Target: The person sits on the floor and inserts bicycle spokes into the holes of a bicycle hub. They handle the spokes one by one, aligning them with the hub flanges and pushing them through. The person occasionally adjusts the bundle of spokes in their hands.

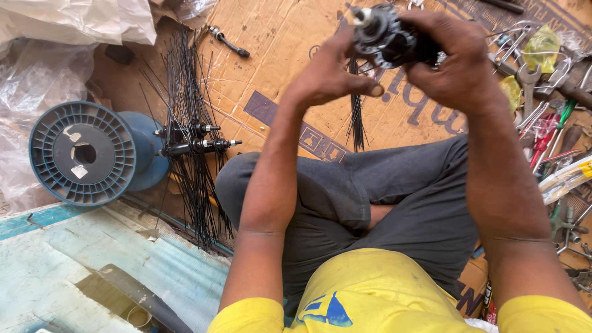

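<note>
Person sits cross-legged on flattened cardboard (277,49), both hands raised in front of the chest. Right hand (459,58) is wrapped around a black bicycle wheel hub (385,37), fingers clamped on the hub shell, axle end pointing up-left. Left hand (327,77) sits at the hub flange, fingers partly curled, thumb and fingertips pinching at thin black spokes (356,117) that hang down from the flange toward the lap.

Risks, as judged from this view:
- Hanging spokes look only loosely seated; a tilt of the hub could let them slide out and drop onto the trousers.
- Spoke ends swing free near the forearms, so a quick turn could jab skin.
- Hub is held in the air with no support; a slack grip drops it among the wrenches (530,80) at the right.

To the left, two more spoked hubs (197,139) lie beside a blue plastic spool (83,154).
</note>
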